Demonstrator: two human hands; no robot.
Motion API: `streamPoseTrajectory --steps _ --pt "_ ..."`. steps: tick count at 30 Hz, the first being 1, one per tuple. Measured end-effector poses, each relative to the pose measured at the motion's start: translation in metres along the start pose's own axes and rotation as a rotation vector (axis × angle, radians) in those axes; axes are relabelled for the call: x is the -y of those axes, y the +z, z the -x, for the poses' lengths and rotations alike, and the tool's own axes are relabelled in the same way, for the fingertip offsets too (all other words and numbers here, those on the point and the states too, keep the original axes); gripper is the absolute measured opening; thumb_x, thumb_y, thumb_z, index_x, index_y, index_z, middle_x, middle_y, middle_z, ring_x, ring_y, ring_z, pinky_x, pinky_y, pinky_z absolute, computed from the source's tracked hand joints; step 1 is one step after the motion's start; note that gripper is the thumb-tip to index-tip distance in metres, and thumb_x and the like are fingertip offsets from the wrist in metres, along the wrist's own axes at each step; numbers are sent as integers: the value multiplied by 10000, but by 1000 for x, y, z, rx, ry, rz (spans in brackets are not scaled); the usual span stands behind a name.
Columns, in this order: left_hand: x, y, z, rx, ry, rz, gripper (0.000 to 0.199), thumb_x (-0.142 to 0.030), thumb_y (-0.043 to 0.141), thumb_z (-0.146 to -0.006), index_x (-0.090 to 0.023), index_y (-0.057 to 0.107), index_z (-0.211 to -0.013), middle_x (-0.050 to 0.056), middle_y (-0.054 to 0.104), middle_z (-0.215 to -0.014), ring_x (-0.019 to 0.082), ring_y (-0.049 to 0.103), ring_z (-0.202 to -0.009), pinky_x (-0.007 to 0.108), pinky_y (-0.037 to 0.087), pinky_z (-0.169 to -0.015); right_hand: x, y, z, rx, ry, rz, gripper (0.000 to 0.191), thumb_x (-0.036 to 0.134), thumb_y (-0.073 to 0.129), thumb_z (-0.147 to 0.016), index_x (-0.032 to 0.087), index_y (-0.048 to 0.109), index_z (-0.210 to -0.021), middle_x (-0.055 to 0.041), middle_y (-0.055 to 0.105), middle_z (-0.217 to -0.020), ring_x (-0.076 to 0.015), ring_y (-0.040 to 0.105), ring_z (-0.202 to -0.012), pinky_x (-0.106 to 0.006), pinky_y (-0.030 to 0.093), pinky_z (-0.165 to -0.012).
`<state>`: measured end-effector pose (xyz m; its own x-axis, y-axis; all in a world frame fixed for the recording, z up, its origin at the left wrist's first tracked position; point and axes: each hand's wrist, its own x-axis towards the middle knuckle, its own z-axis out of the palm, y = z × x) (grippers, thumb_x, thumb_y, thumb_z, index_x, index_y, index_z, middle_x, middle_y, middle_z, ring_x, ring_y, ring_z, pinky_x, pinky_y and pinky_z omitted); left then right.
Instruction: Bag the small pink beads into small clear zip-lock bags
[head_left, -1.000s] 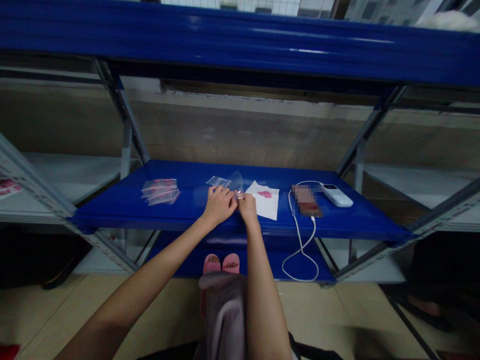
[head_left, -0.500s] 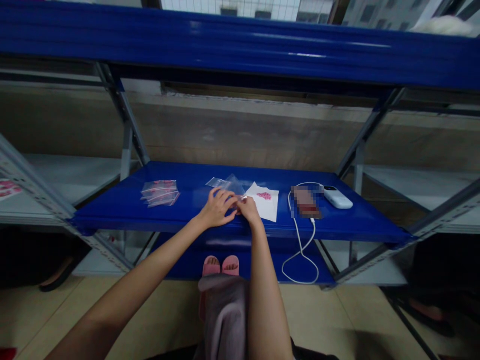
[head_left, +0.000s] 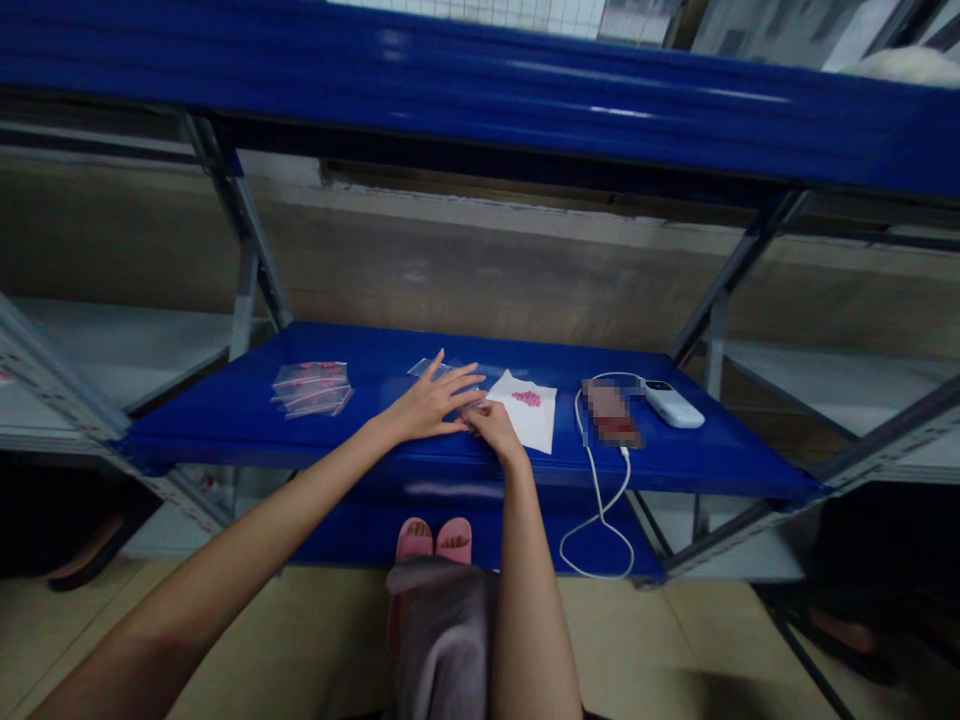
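l hand (head_left: pixel 427 405) is spreading wide open, holding nothing, fingers just over clear zip bag (head_left: pixel 424 367) left of white paper (head_left: pixel 534 425); r hand (head_left: pixel 493 430) is curling, can't tell if pinching anything. flat, light fingers are working best on thin plastic.

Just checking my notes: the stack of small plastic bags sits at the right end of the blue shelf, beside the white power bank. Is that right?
No, the head view shows the stack of small plastic bags on the left part of the blue shelf, far from the white power bank.
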<state>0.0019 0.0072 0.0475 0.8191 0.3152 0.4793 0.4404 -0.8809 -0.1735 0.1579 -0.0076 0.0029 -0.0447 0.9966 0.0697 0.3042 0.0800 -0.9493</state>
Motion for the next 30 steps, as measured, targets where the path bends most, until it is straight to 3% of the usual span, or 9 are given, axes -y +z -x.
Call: streamPoseTrajectory --steps 4,8,13,17,21,24,26,28,30 --pt "2 -2 -2 0 14 23 442 -244 577 -781 -222 473 -1210 85 471 -1324 244 309 -1306 581 36 -1081 3 0 3 33 -16 46 202 230 499 -736 162 689 -721 -5 664 -634 -114 563 -570 -211 409 -570" --pt "5 -1 -3 -22 -33 57 378 -308 580 -785 -214 515 -1146 70 513 -1285 245 330 -1294 577 27 -1085 5 0 3 47 -46 12 257 282 454 -798 165 683 -797 -18 689 -740 -129 589 -650 -223 422 -625" --pt "11 7 -1 22 -60 113 427 -332 632 -750 -212 511 -1143 75 580 -1191 235 438 -1214 544 110 -1093 3 1 2 76 -64 -24 267 229 429 -803 126 658 -710 -14 655 -673 -112 548 -625 -208 403 -624" --pt "10 17 6 -91 -184 121 364 -380 626 -747 -190 550 -1047 73 627 -1056 213 541 -1063 514 219 -1071 4 1 3 115 -60 -19 272 239 428 -798 118 667 -747 18 591 -583 -88 477 -549 -199 377 -593" --pt "11 27 13 -182 -260 129 356 -376 639 -735 -197 546 -1028 61 624 -1036 208 543 -1045 503 257 -1053 9 -1 4 84 -80 -30 294 320 446 -805 126 660 -754 25 569 -549 -89 465 -513 -202 369 -564" --pt "17 33 15 -272 -366 146 384 -372 668 -708 -186 534 -1016 65 618 -1044 199 532 -1050 468 275 -1048 13 -14 5 -39 -71 15 302 350 451 -812 139 662 -858 -17 654 -700 -111 528 -578 -216 390 -588" --pt "20 37 14 -313 -451 146 416 -377 695 -680 -181 528 -1007 73 607 -1072 202 520 -1062 458 269 -1048 14 -29 7 -241 -16 135 297 303 441 -822 154 648 -975 -48 679 -824 -140 575 -696 -231 399 -638" --pt "22 40 13 -281 -471 147 441 -387 709 -662 -189 524 -1010 70 598 -1098 213 501 -1089 474 238 -1055 13 -45 11 -523 85 369 288 246 437 -823 179 645 -1011 -68 673 -900 -171 583 -825 -255 389 -705" --pt "21 42 13 -215 -442 155 446 -389 705 -667 -201 518 -1026 57 598 -1103 219 486 -1113 490 204 -1064 10 -59 15 -660 172 597 274 226 470 -809 200 650 -1014 -89 657 -961 -202 571 -907 -282 374 -739"
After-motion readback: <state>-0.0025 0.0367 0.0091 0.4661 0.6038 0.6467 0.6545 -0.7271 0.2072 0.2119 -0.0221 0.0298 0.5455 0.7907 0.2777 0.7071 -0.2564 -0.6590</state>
